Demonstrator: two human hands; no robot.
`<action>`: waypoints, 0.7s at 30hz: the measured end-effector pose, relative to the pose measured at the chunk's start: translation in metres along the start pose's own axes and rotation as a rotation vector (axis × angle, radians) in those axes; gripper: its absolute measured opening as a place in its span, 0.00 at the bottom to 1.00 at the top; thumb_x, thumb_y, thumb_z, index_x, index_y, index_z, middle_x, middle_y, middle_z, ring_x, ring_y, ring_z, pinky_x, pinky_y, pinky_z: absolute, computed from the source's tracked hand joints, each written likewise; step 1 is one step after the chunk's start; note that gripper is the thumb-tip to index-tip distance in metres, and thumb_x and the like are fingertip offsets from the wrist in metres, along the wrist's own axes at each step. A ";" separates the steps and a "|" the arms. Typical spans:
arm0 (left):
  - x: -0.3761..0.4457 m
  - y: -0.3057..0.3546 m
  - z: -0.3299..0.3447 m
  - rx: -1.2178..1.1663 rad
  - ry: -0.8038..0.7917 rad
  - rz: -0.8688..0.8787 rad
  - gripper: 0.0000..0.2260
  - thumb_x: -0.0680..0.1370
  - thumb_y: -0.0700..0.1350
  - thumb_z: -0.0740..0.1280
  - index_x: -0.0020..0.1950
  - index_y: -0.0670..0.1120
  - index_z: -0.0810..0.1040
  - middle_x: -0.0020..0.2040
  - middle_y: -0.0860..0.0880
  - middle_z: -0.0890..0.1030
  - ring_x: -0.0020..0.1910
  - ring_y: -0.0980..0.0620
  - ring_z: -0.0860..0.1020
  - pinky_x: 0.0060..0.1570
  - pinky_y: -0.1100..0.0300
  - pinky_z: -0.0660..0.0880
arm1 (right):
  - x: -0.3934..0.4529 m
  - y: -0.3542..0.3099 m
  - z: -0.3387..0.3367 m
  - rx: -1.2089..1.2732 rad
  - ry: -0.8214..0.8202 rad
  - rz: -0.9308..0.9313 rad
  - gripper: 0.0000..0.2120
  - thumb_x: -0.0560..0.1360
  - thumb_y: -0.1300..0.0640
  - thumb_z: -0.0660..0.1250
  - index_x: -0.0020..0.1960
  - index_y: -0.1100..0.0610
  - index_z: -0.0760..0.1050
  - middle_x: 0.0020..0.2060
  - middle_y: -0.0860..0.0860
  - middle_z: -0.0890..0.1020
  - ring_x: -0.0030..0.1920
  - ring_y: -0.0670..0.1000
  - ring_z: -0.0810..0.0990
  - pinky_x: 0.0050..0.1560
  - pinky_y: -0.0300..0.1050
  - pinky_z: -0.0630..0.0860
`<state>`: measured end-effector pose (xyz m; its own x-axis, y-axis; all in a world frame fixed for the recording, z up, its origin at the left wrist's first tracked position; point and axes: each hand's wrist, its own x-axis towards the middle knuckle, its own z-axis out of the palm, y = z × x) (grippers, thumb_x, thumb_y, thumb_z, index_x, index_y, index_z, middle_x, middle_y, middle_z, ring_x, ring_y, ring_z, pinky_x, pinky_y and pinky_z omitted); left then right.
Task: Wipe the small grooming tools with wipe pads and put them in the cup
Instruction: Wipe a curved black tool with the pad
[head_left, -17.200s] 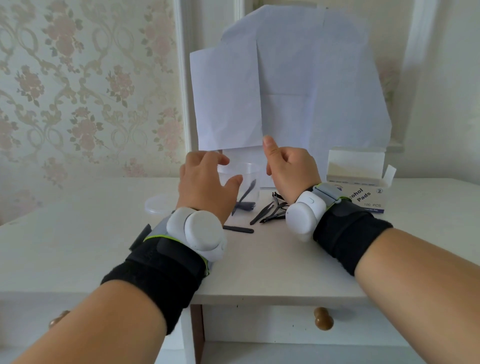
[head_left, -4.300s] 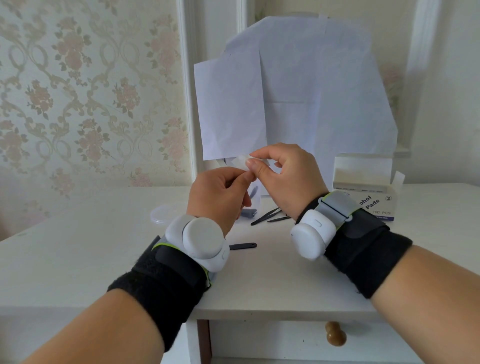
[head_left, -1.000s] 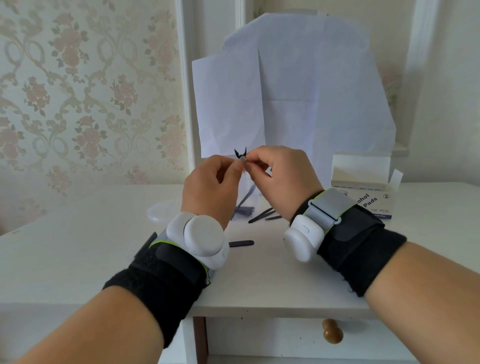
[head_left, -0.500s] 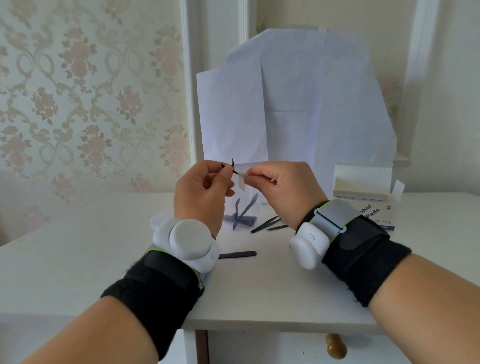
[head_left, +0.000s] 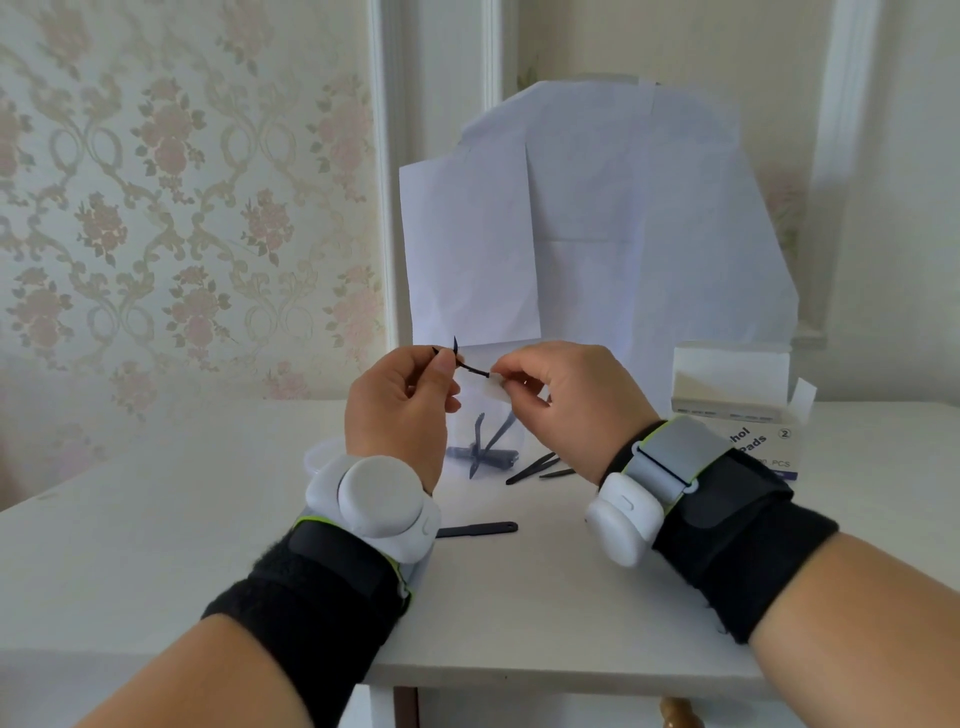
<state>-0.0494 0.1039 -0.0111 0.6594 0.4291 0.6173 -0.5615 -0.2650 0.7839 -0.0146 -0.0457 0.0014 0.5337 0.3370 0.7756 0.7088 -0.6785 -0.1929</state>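
Item 1, nearest: two forearms in black wrist wraps, each carrying a white sensor puck, raised over the white table (head_left: 519, 597).

Item 2: left hand (head_left: 400, 410), fingers curled, pinching a small black grooming tool (head_left: 460, 358) at its forked end; two thin prongs stand up above the thumb. The tool is held in the air above the cup, its slender shaft running rightward.

Item 3: right hand (head_left: 566, 400), fingertips pinching a white wipe pad (head_left: 496, 382) folded round the shaft's far tip.

Handling note: the step in hand appears to be wiping the shaft. It likely goes best with the left pinch kept firm near the prongs while the pad is drawn along the whole length, then turned to a fresh face. The tool looks thin and light, so a loose pinch could let it twist or drop.

Item 4: flat black file (head_left: 478, 530), lying on the table just beyond the left wrist, apparently not yet wiped.

Item 5: black tweezers (head_left: 535, 467), on the table beside the cup, partly hidden by the right wrist.

Item 6: clear cup (head_left: 485, 441), directly below the hands, already holding dark tools.

Item 7: clear lid (head_left: 322, 454), left of the cup, mostly hidden behind the left hand.

Item 8: open box of alcohol pads (head_left: 737, 405), right, well apart from the cup.

Item 9: white paper sheets (head_left: 597, 234), upright at the wall.

Obstruction: none apparent between tool and cup.
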 end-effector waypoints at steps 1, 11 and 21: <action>0.000 0.000 0.000 0.004 0.003 0.004 0.07 0.80 0.44 0.65 0.43 0.50 0.80 0.33 0.53 0.80 0.28 0.63 0.76 0.31 0.72 0.72 | 0.000 0.000 0.000 -0.024 -0.002 -0.001 0.08 0.78 0.56 0.64 0.52 0.50 0.82 0.43 0.47 0.83 0.45 0.51 0.80 0.47 0.52 0.78; 0.002 0.000 -0.001 -0.077 0.059 -0.055 0.09 0.81 0.44 0.62 0.45 0.46 0.80 0.33 0.52 0.78 0.27 0.62 0.74 0.36 0.63 0.74 | 0.000 -0.001 -0.003 0.066 0.130 0.008 0.07 0.79 0.54 0.67 0.44 0.54 0.81 0.32 0.45 0.80 0.35 0.46 0.77 0.40 0.42 0.75; -0.003 0.005 0.003 -0.243 -0.132 -0.163 0.07 0.79 0.42 0.66 0.44 0.43 0.81 0.35 0.46 0.83 0.37 0.48 0.84 0.44 0.55 0.80 | 0.002 -0.002 -0.009 0.432 0.341 0.242 0.03 0.78 0.55 0.67 0.46 0.49 0.78 0.35 0.43 0.82 0.34 0.42 0.79 0.40 0.39 0.78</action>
<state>-0.0529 0.0988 -0.0090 0.8008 0.3287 0.5007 -0.5358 0.0192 0.8442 -0.0191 -0.0498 0.0082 0.5761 -0.0711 0.8143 0.7467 -0.3594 -0.5597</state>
